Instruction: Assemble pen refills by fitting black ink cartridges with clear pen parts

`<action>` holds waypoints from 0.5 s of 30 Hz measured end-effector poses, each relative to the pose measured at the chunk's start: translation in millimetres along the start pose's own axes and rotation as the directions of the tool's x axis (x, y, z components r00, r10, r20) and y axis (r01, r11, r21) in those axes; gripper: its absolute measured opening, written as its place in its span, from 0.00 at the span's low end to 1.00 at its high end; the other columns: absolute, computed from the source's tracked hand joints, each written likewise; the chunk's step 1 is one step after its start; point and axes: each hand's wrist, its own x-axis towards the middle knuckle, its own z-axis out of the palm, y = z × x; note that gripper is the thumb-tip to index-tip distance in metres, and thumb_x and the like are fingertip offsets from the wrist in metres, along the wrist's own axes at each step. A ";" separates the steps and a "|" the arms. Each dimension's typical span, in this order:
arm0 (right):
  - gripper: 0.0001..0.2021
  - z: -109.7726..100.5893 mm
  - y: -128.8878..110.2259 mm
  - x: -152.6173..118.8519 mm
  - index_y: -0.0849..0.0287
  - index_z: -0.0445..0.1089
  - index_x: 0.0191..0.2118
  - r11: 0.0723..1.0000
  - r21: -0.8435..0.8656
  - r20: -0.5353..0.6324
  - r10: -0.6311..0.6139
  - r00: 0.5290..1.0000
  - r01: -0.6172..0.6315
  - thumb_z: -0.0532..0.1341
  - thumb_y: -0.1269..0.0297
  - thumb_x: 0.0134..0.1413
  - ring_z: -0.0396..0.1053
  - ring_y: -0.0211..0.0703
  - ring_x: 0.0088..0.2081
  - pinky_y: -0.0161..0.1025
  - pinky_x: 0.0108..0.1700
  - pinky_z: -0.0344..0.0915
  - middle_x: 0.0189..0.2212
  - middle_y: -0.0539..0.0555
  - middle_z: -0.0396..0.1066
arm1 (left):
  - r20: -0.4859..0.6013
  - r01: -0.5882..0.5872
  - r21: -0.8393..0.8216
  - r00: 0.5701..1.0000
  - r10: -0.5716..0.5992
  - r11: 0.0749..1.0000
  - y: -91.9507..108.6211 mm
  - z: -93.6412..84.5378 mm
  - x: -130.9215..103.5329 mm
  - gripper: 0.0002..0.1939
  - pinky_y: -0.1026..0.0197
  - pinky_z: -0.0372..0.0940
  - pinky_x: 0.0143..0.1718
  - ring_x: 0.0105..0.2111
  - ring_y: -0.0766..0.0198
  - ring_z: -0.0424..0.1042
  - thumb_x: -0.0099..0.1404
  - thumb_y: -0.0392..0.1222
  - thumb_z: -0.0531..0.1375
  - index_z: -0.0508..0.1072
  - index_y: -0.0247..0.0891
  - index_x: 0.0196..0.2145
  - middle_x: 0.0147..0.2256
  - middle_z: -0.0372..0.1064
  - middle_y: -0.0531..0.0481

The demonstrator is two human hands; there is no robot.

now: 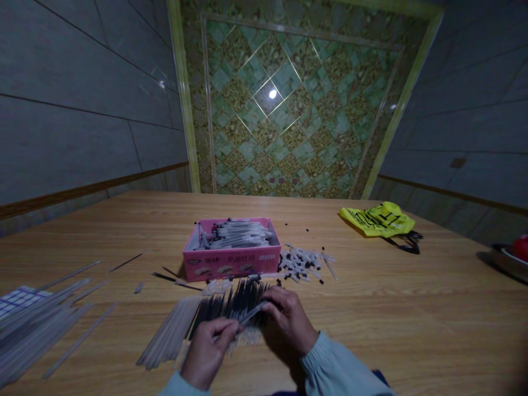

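My left hand [211, 347] pinches one end of a slim greyish pen tube [251, 314] between thumb and fingers. At its other end, the fingers of my right hand [289, 318] are closed on it too, so the tube slants up to the right between both hands. Below and behind it lies a row of black pen refills [210, 312] with pale tips. Clear empty tubes [169, 331] lie in a bundle left of the refills. Just beyond stands a pink box [231, 265] filled with whitish pens [241, 234].
Small white and black caps [303, 264] are scattered right of the box. More clear tubes [45, 324] lie at the left beside a checked cloth [22, 300]. A yellow bag [379, 219] rests at the back right, and a dish [511, 258] sits at the right edge.
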 end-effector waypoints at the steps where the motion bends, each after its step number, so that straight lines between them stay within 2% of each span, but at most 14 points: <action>1: 0.10 0.4 0.0 -0.1 0.60 0.73 0.32 1.000 -0.010 0.002 0.003 1.000 -0.003 0.58 0.62 0.56 0.65 0.40 0.30 0.33 0.32 0.58 0.25 0.52 0.68 | -0.004 -0.009 0.010 1.000 0.009 1.000 0.6 -0.2 -0.2 0.18 0.61 0.63 0.32 0.29 0.55 0.71 0.57 0.52 0.58 0.81 0.37 0.27 0.25 0.75 0.46; 5: 0.09 4.6 -0.3 -1.3 0.61 0.73 0.30 0.996 0.049 -0.013 0.073 0.997 -0.073 0.57 0.63 0.55 0.64 0.40 0.29 0.33 0.32 0.57 0.24 0.51 0.68 | -0.042 -0.052 0.082 0.998 0.056 0.995 -1.4 0.8 -0.7 0.15 0.60 0.64 0.35 0.33 0.54 0.72 0.58 0.49 0.58 0.81 0.39 0.28 0.27 0.76 0.46; 9: 0.08 14.6 0.7 -4.0 0.61 0.71 0.26 0.948 0.218 -0.074 0.252 0.965 -0.231 0.59 0.65 0.51 0.61 0.38 0.26 0.31 0.28 0.55 0.20 0.49 0.64 | -0.101 -0.151 0.187 0.980 0.171 0.971 -4.1 3.2 -2.8 0.14 0.61 0.65 0.33 0.31 0.57 0.72 0.60 0.46 0.56 0.80 0.40 0.31 0.27 0.74 0.46; 11: 0.07 19.3 0.9 -4.5 0.62 0.70 0.24 0.901 0.314 -0.086 0.339 0.937 -0.298 0.60 0.65 0.49 0.59 0.37 0.24 0.31 0.26 0.54 0.18 0.48 0.62 | -0.128 -0.215 0.255 0.959 0.254 0.943 -4.7 4.0 -4.5 0.13 0.62 0.66 0.32 0.30 0.58 0.73 0.61 0.44 0.55 0.80 0.40 0.32 0.27 0.74 0.46; 15: 0.10 19.4 -3.3 -2.5 0.63 0.67 0.20 0.823 0.417 -0.023 0.435 0.900 -0.387 0.62 0.62 0.44 0.55 0.34 0.19 0.30 0.21 0.50 0.14 0.46 0.58 | -0.150 -0.339 0.439 0.885 0.440 0.832 -5.5 3.4 -8.1 0.12 0.63 0.67 0.31 0.29 0.59 0.74 0.61 0.39 0.55 0.79 0.38 0.33 0.29 0.75 0.44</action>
